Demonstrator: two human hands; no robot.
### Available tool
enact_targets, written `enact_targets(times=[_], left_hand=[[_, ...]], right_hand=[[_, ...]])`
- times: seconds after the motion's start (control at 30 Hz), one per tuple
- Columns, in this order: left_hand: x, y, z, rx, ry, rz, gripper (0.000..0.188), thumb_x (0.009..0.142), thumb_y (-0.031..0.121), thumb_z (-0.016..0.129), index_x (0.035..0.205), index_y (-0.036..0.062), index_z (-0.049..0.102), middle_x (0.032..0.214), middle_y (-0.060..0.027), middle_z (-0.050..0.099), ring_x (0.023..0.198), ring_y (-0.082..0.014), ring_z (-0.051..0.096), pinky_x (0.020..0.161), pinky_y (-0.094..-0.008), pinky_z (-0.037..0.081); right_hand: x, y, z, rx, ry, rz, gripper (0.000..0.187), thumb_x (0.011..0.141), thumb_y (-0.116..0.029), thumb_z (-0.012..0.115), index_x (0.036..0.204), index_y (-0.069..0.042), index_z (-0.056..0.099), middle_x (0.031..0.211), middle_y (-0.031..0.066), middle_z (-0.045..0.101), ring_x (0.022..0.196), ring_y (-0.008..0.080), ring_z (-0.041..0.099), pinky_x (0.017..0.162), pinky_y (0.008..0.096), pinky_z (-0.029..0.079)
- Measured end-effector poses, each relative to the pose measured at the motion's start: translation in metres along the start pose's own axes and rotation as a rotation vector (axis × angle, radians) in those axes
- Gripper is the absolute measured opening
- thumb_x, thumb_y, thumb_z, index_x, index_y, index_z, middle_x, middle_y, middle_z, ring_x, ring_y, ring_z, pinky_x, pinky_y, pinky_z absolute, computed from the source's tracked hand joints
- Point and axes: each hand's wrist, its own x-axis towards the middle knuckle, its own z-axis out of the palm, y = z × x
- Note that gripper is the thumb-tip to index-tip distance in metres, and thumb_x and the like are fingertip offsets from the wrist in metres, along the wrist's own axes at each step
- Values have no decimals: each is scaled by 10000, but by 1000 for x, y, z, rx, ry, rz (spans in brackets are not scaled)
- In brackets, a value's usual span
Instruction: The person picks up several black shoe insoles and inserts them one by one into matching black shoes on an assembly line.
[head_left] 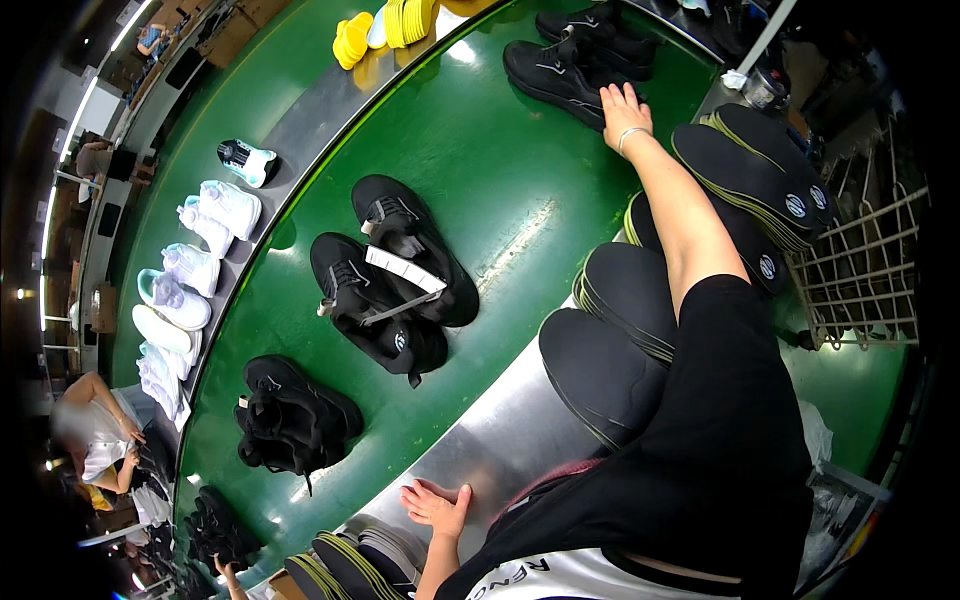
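My right hand (pixel 627 114) reaches far out over the green belt (pixel 510 175), its fingers stretched and touching or just beside the heel of a black shoe (pixel 553 72). Another black shoe (pixel 602 38) lies right behind that one. My left hand (pixel 437 508) hovers over or rests on the metal ledge (pixel 480 440), thumb and fingers spread, with nothing in it. In the middle of the belt lie two black shoes (pixel 362 280) side by side, a white paper strip (pixel 402 270) across them. Nearer the left is another black pair (pixel 298 412).
Stacks of black insoles with yellow-green edges (pixel 602 375) line the ledge by my right arm; more insoles (pixel 345 568) lie near my left hand. A wire basket (pixel 858 250) stands at right. White shoes (pixel 180 283) and yellow pieces (pixel 408 22) sit across the belt. A person (pixel 105 440) works at far left.
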Motion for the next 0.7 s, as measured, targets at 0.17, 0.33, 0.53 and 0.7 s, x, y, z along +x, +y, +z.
enact_targets(times=[0.17, 0.33, 0.53, 0.7], left_hand=[[-2, 0, 3, 26, -7, 13, 1118, 571, 558, 637, 1295, 15, -21, 1341, -245, -101, 1234, -390, -147, 940, -561, -56], [-5, 9, 1, 20, -12, -4, 1107, 574, 560, 632, 1296, 15, -7, 1343, -249, -83, 1235, -395, -137, 939, -562, -57], [-7, 7, 0, 18, 41, 31, 1073, 583, 555, 627, 1298, 18, 36, 1344, -253, -45, 1238, -402, -89, 941, -562, -40], [-2, -6, 11, 12, 154, 80, 1036, 578, 565, 620, 1304, 47, 92, 1347, -237, 27, 1244, -395, -30, 932, -590, 19]], right_hand=[[28, -6, 4, -234, -31, -95, 310, 786, -114, 438, 1095, -128, 464, 1100, 33, 491, 1085, 205, 385, 891, 465, 280], [18, -25, -19, -111, -159, -99, 290, 781, -84, 429, 1059, -118, 504, 1066, 72, 548, 1031, 215, 476, 932, 508, 213], [-21, -55, -64, 483, -243, -125, 297, 703, -216, 564, 931, -26, 566, 996, 160, 566, 938, 293, 540, 793, 396, 420], [-113, -76, -147, 600, -126, -472, 279, 689, -259, 612, 852, -34, 583, 821, 158, 595, 794, 293, 572, 688, 363, 447]])
